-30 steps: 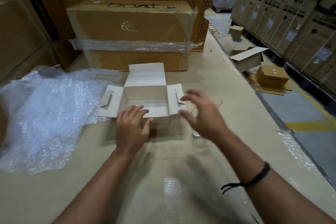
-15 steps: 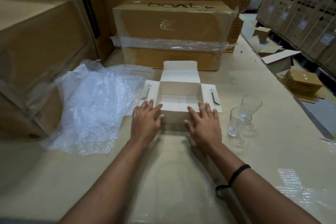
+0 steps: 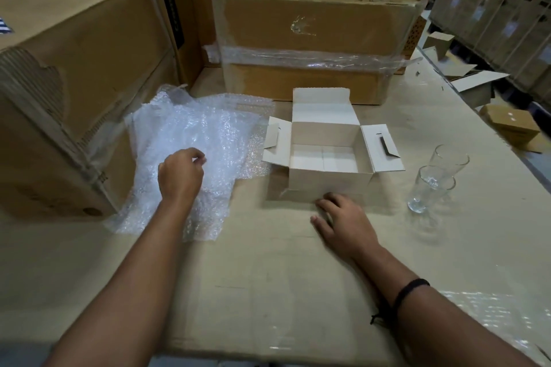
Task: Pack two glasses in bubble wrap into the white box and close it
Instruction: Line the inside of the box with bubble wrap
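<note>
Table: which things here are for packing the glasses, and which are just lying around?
For the job:
white box, open and empty
near glass and far glass
bubble wrap
left hand, pinching the wrap
right hand, resting by the box

Just lying about:
boat carton behind
big carton on the left
small box past the table's right edge

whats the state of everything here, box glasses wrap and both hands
white box, open, flaps spread, empty
near glass, upright, bare, empty
far glass, upright, bare, empty
bubble wrap, loose on the table, wrapping nothing
left hand, fingers curled, pinching the bubble wrap
right hand, flat on the table before the white box
boat carton, shut, banded with clear film
</note>
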Tool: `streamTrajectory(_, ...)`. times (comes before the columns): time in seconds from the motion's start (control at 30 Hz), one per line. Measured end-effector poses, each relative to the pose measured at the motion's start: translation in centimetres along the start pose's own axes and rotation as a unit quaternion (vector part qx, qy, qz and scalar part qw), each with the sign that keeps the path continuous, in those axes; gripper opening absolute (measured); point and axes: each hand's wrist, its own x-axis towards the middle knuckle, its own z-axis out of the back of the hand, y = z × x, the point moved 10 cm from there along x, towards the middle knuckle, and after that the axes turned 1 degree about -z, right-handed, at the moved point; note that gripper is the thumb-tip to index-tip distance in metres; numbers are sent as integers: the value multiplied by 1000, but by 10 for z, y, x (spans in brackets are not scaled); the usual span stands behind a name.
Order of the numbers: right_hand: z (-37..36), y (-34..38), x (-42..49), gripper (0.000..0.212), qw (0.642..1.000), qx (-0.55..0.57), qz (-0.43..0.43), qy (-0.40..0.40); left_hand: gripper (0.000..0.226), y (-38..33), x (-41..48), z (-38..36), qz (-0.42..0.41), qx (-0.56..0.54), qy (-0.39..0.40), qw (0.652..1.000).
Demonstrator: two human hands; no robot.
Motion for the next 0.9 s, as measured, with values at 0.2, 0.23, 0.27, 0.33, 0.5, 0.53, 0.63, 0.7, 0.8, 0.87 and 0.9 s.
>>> streamTrajectory(0.2, -2, 0, -2, 59, 1000, -16, -15, 6, 60, -2, 0, -27, -5, 48, 46, 998)
streamTrajectory(0.23, -2, 1, -2, 60, 1000, -19, -14, 8, 58, -2, 2, -33, -10, 80, 57, 995)
streamTrajectory(0.27, -3, 0, -3, 61, 1000, -20, -16, 13, 45, -5, 5, -35, -22, 84, 49, 995)
streamTrajectory(0.33, -4, -2, -2, 63, 999, -21, -18, 15, 19, -13, 9, -23, -48, 29, -4, 998)
streamTrajectory(0.5, -6, -6, -1, 61, 1000, 5, -27, 11, 18, -41, -16, 8, -103, -210, -70, 970)
streamTrajectory(0.53, -5, -5, -1, 59, 1000, 15, -22, 11, 21, -51, -29, 6, -131, -222, -53, 965)
streamTrajectory(0.63, 3, -14, 0, 43, 988, 136, -74, 2, 28, -72, -75, -5, -234, -228, 7, 945)
streamTrajectory(0.7, 12, -16, 2, 61, 945, 290, -147, -20, 28, -81, -100, -17, -284, -226, 45, 930)
streamTrajectory(0.8, 14, 13, 16, 53, 845, 507, -169, -5, 28, -92, -124, -33, -335, -221, 97, 911)
streamTrajectory(0.87, 11, 29, 26, 38, 823, 538, -182, 18, 41, -97, -132, -40, -356, -212, 126, 901)
streamTrajectory(0.9, 11, 30, 28, 31, 824, 531, -196, 15, 51, -95, -132, -41, -353, -214, 133, 901)
